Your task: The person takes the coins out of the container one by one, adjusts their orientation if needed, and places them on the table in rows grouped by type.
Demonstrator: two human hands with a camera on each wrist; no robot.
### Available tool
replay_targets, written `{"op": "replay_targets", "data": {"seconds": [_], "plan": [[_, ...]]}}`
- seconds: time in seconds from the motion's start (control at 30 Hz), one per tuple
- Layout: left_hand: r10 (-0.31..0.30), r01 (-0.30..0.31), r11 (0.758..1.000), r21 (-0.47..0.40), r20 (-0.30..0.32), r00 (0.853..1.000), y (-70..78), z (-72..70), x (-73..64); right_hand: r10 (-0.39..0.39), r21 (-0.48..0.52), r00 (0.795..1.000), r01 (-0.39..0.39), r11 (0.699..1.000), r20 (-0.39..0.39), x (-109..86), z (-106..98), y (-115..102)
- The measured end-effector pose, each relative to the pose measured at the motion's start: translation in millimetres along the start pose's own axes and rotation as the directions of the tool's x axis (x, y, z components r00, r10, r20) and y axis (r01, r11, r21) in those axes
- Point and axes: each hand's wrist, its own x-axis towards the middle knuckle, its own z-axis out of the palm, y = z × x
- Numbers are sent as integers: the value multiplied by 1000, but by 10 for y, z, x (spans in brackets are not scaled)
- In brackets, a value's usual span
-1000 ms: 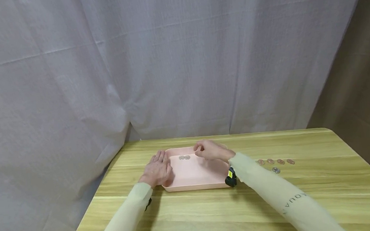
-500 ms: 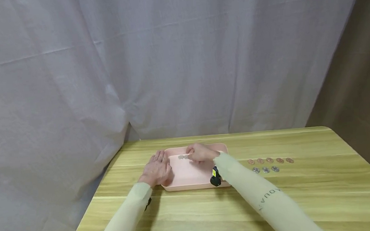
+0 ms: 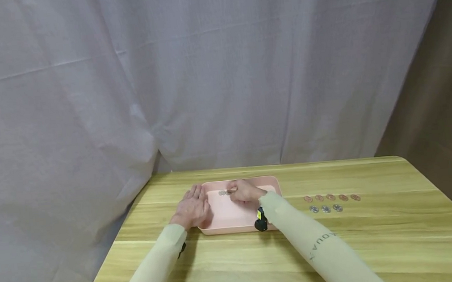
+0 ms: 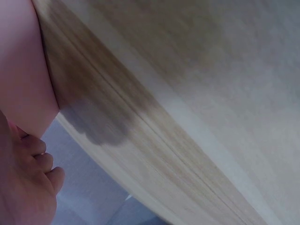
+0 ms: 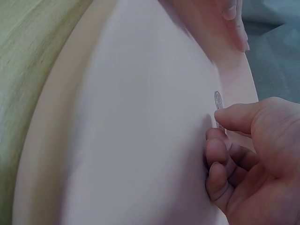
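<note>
A shallow pink tray (image 3: 232, 212) lies on the wooden table. Its left rim is under my left hand (image 3: 192, 207), whose fingers are extended and pointing away. Inside, near the back wall, two silver coins (image 3: 222, 193) lie side by side. My right hand (image 3: 244, 190) is down in the tray at the right-hand coin, its other fingers curled under. In the right wrist view, thumb and forefinger of the right hand (image 5: 267, 145) pinch that coin, which they mostly cover; the other silver coin (image 5: 218, 99) shows just beyond the thumb tip. The left wrist view shows the curled-looking fingertips (image 4: 44, 161) partly.
Right of the tray, several copper coins (image 3: 331, 197) form a row on the table (image 3: 237, 265). Three silver coins (image 3: 326, 209) lie in a row in front of them. A grey curtain (image 3: 220, 78) hangs behind the table's back edge.
My right hand has moved left and down onto the right-hand silver coin in the tray, and its fingers have closed there. The forearm has uncovered more coins on the table. My left hand stays put.
</note>
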Motion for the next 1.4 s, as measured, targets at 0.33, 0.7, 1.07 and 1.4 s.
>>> {"op": "replay_targets", "data": {"seconds": [0.33, 0.7, 1.07, 1.4], "plan": [[9, -9, 1000, 8, -10, 1000, -28, -11, -52, -16, 2, 1000, 16, 1000, -20, 8, 46, -19], [-3, 3, 1000, -7, -1, 1000, -68, -21, -54, -30, -27, 1000, 30, 999, 7, -7, 34, -67], [8, -9, 1000, -19, -30, 1000, -36, -3, -15, -4, -89, 1000, 5, 996, 4, -9, 0, -53], [12, -12, 1000, -2, -17, 1000, -17, -11, -20, -27, -142, 999, 21, 990, -38, -56, 6, -63]]}}
